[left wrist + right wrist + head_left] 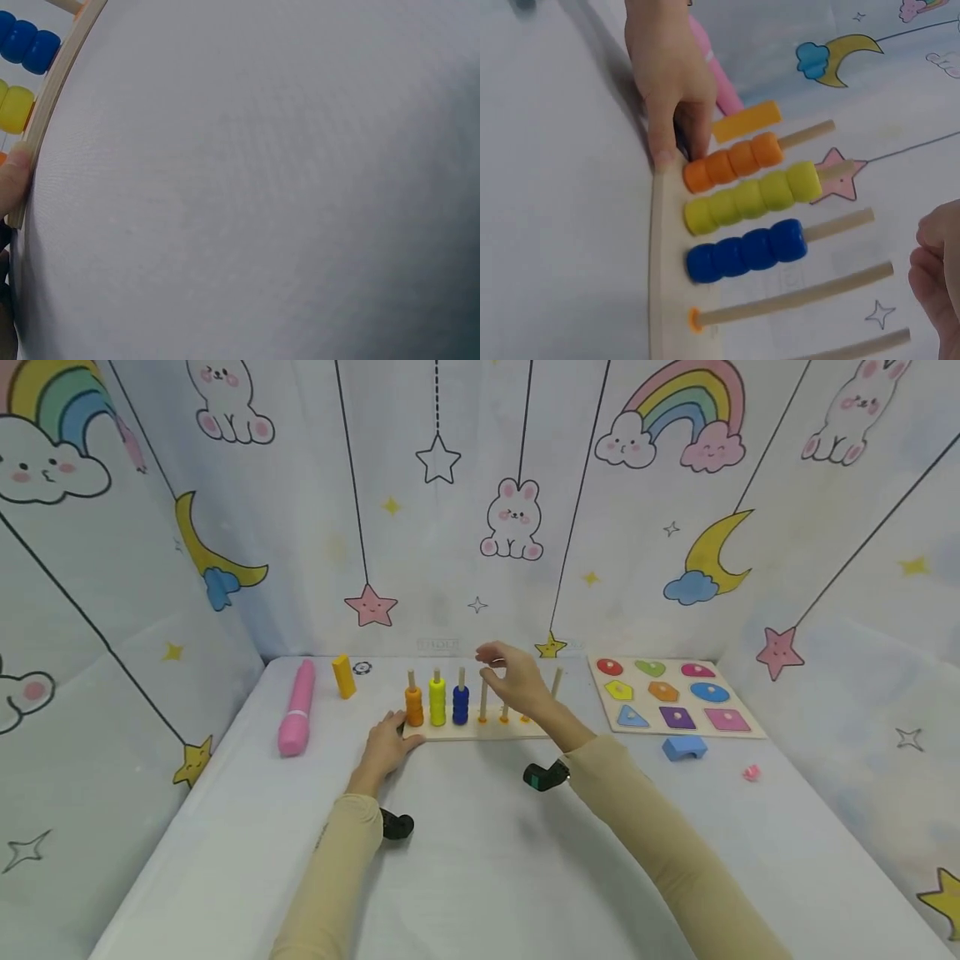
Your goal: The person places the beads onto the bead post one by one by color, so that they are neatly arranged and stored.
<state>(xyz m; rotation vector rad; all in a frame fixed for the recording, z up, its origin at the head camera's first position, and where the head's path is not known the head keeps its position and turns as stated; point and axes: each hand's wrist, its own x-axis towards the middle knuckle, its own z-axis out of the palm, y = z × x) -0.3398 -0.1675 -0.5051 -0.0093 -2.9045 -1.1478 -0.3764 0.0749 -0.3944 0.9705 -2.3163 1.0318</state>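
L hand (386, 745) rests on the near-left corner of the wooden peg board (480, 732), fingers fairly straight, thumb pressing the board's edge, not gripping anything. R hand (517, 681) hovers above the middle pegs w/ fingers loosely curled; can't tell if it has hold of anything. Board sits mid-table toward the far side. Left pegs carry orange beads (414, 706), yellow beads (437, 702), blue beads (461, 704). Pink cylinder (297, 708) far left; shape puzzle (671, 695) on the right.
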